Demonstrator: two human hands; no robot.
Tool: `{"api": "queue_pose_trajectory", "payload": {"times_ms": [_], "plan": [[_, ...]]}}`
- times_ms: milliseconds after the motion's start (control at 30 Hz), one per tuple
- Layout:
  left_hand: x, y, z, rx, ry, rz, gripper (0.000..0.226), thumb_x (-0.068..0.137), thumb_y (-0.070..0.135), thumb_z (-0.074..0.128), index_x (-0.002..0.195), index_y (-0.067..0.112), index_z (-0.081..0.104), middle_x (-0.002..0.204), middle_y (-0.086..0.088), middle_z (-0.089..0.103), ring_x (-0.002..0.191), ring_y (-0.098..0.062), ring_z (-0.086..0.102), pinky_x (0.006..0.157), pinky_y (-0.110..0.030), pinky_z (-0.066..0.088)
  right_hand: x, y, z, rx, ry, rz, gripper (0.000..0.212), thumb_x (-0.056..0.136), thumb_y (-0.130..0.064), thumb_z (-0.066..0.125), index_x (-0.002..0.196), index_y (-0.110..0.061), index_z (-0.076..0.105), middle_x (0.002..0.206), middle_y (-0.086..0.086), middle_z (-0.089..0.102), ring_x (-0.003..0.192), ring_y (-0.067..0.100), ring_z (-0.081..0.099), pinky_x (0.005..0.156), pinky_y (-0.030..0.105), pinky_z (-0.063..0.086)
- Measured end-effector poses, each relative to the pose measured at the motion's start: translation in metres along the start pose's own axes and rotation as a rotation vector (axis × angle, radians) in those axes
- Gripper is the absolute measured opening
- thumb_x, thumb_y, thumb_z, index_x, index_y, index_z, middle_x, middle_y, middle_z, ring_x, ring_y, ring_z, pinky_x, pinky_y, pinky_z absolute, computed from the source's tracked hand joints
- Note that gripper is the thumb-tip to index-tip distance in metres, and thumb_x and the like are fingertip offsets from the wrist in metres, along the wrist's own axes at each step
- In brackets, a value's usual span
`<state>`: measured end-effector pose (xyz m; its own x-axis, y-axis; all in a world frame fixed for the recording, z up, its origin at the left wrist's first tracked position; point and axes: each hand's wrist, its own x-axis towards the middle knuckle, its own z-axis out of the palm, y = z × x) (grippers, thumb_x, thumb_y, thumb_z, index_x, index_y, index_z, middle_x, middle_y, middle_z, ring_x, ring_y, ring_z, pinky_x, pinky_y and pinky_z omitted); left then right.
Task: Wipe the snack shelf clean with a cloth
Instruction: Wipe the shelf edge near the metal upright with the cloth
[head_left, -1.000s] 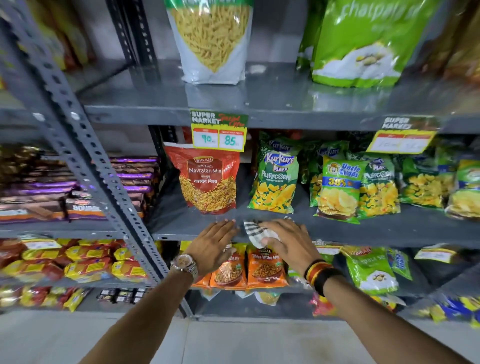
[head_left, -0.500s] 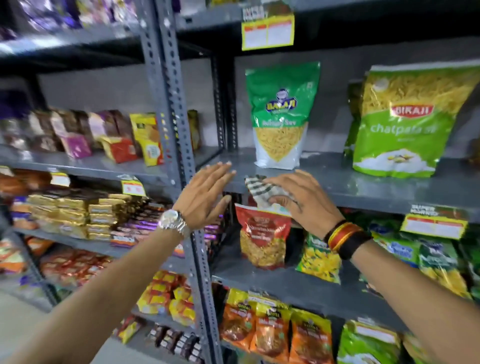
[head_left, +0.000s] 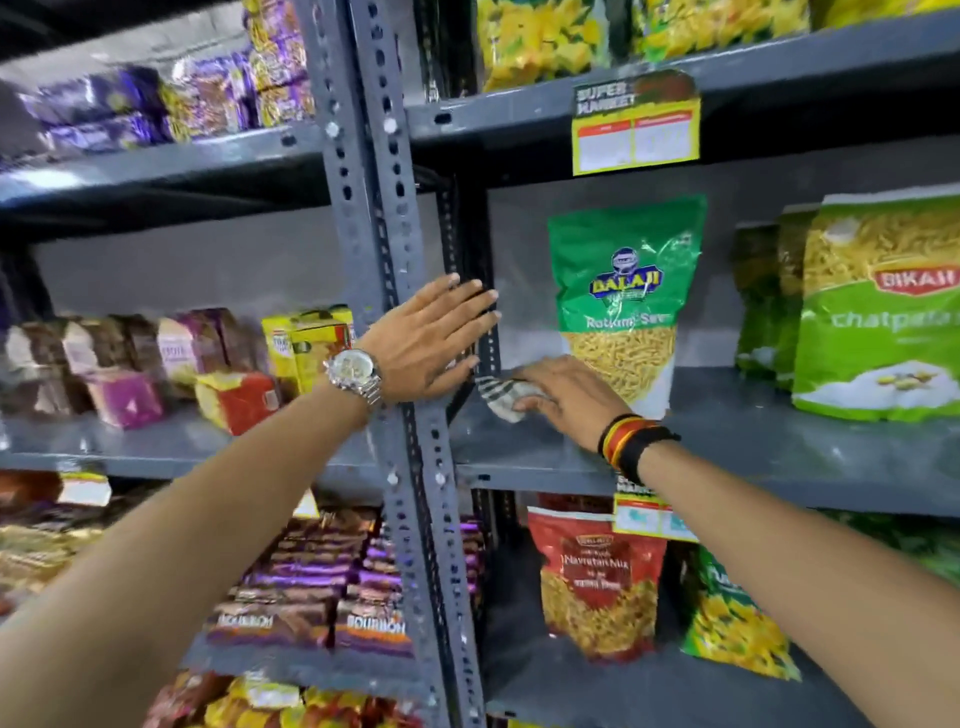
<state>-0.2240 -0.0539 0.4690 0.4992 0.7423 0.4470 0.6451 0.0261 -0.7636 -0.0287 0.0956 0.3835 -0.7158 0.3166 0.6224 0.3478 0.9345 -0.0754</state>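
Now that the wiping has climbed from the lower snack shelf, where both hands worked a second ago, to the grey shelf (head_left: 727, 441) above it, the lower level looks done and this one is only beginning. At its left end, by the perforated upright (head_left: 374, 249), the right hand (head_left: 566, 395) lies flat with its grip pressed down on the checked cloth (head_left: 501, 397), which sits on the shelf's left rear corner. The left hand (head_left: 431, 338) is spread wide open, holding nothing, palm against the upright as a brace. The big green Chatpata bags (head_left: 878, 312) crowd the right end, and the green Balaji pouch (head_left: 623, 301) stands just behind the right hand; these probably block a full sweep unless shifted. A price tag (head_left: 636, 127) hangs from the shelf edge above.
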Motion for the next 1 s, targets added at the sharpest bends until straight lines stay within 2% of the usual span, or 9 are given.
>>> {"api": "queue_pose_trajectory", "payload": {"times_ms": [100,333,433,533,633,700,833,900,1000], "plan": [[-0.002,-0.014,0.010,0.061,0.022,0.097,0.058,0.103,0.039,0.037,0.149,0.004,0.044,0.159,-0.018,0.039,0.149,-0.038,0.030,0.126,-0.051,0.010,0.038,0.000,0.023,-0.012,-0.039,0.050,0.037,0.090,-0.022,0.058,0.128,-0.025,0.058,0.116,0.010,0.067,0.108,0.033,0.060,0.093,0.042,0.047],[-0.003,-0.015,0.018,0.068,0.051,0.081,0.057,0.103,0.038,0.029,0.149,0.006,0.044,0.161,-0.015,0.036,0.150,-0.036,0.028,0.127,-0.050,0.008,0.110,0.016,0.049,0.072,-0.138,0.260,0.023,0.090,-0.033,0.059,0.113,-0.027,0.060,0.117,0.010,0.066,0.107,0.032,0.061,0.087,0.037,0.049],[-0.003,-0.014,0.020,0.068,0.060,0.074,0.055,0.103,0.036,0.032,0.146,0.006,0.047,0.156,-0.015,0.044,0.145,-0.036,0.036,0.126,-0.050,0.010,0.133,0.023,0.062,0.080,-0.162,0.377,0.033,0.092,-0.033,0.058,0.122,-0.021,0.057,0.126,0.013,0.063,0.112,0.034,0.061,0.086,0.035,0.048],[-0.003,-0.013,0.023,0.072,0.085,0.079,0.052,0.103,0.035,0.035,0.142,0.006,0.052,0.148,-0.014,0.054,0.138,-0.037,0.045,0.127,-0.049,0.010,0.157,0.034,0.080,0.075,-0.188,0.514,0.032,0.092,-0.035,0.049,0.120,-0.022,0.059,0.126,0.011,0.063,0.113,0.033,0.060,0.086,0.034,0.045],[-0.003,-0.014,0.023,0.077,0.084,0.081,0.050,0.103,0.034,0.034,0.139,0.006,0.055,0.145,-0.013,0.056,0.135,-0.037,0.047,0.127,-0.048,0.006,0.182,0.075,0.116,0.057,-0.206,0.682,0.032,0.082,-0.041,0.043,0.107,-0.033,0.061,0.125,0.007,0.064,0.112,0.034,0.060,0.091,0.043,0.043],[-0.003,-0.014,0.024,0.083,0.087,0.080,0.050,0.103,0.034,0.035,0.139,0.006,0.055,0.145,-0.014,0.056,0.133,-0.036,0.048,0.127,-0.047,0.006,0.199,0.114,0.156,0.053,-0.262,0.739,0.032,0.080,-0.041,0.043,0.105,-0.032,0.062,0.123,0.007,0.065,0.112,0.033,0.060,0.087,0.045,0.038],[-0.002,-0.014,0.024,0.095,0.085,0.080,0.051,0.102,0.033,0.035,0.141,0.006,0.053,0.147,-0.014,0.054,0.134,-0.037,0.048,0.127,-0.048,0.009,0.185,0.091,0.150,0.039,-0.388,0.640,0.052,0.071,-0.059,0.044,0.112,-0.030,0.059,0.122,0.004,0.062,0.115,0.032,0.057,0.097,0.052,0.040],[-0.002,-0.014,0.023,0.096,0.078,0.079,0.051,0.102,0.033,0.034,0.141,0.006,0.053,0.148,-0.014,0.053,0.134,-0.037,0.048,0.126,-0.049,0.011,0.176,0.073,0.135,0.032,-0.451,0.545,0.056,0.076,-0.058,0.039,0.121,-0.029,0.056,0.126,0.001,0.058,0.119,0.028,0.054,0.103,0.053,0.039],[-0.002,-0.013,0.020,0.094,0.061,0.073,0.053,0.104,0.035,0.030,0.142,0.006,0.052,0.149,-0.015,0.052,0.135,-0.038,0.047,0.126,-0.049,0.010,0.156,0.051,0.115,0.088,-0.487,0.394,0.040,0.091,-0.047,0.045,0.120,-0.023,0.060,0.131,0.006,0.059,0.121,0.028,0.055,0.100,0.036,0.040]]}}
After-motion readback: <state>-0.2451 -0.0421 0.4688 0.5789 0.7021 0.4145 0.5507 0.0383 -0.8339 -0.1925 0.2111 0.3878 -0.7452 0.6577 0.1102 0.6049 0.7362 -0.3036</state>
